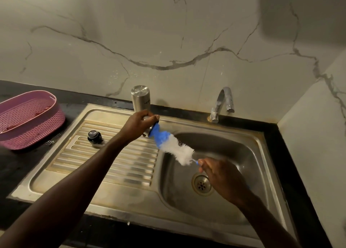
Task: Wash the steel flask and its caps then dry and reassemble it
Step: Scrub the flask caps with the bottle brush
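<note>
My left hand (138,125) grips the steel flask (140,98) near its mouth, holding it upside down and tilted over the sink, base toward the wall. A bottle brush (174,146) with blue and white bristles sticks out of the flask's mouth, its blue tip inside. My right hand (222,176) holds the brush's thin blue handle above the sink bowl (234,148). A black inner cap (95,136) with a shiny top sits on the ribbed drainboard (119,165). No second cap is visible.
A pink woven plastic basket (28,120) stands on the black counter at the left. The chrome tap (222,103) rises behind the bowl, no water running. The drain (201,184) lies under my right hand. Marble-patterned walls close in behind and on the right.
</note>
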